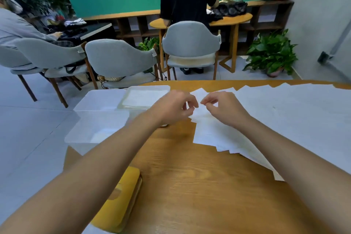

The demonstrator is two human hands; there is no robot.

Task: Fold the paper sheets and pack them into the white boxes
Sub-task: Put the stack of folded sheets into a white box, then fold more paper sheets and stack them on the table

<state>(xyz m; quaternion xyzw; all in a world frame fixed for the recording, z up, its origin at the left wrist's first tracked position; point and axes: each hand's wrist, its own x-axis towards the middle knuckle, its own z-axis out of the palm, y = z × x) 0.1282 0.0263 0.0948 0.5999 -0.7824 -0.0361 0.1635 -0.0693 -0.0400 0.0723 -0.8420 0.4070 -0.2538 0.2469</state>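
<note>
Both the left hand and right hand pinch one sheet with curled fingers near the table's far edge. It looks mid-fold; next comes creasing, then the boxes at the left edge.

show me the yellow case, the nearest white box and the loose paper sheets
yellow case [121, 195]: head view, top face
nearest white box [77, 146]: head view, near wall
paper sheets [284, 116]: head view, middle of spread
</note>
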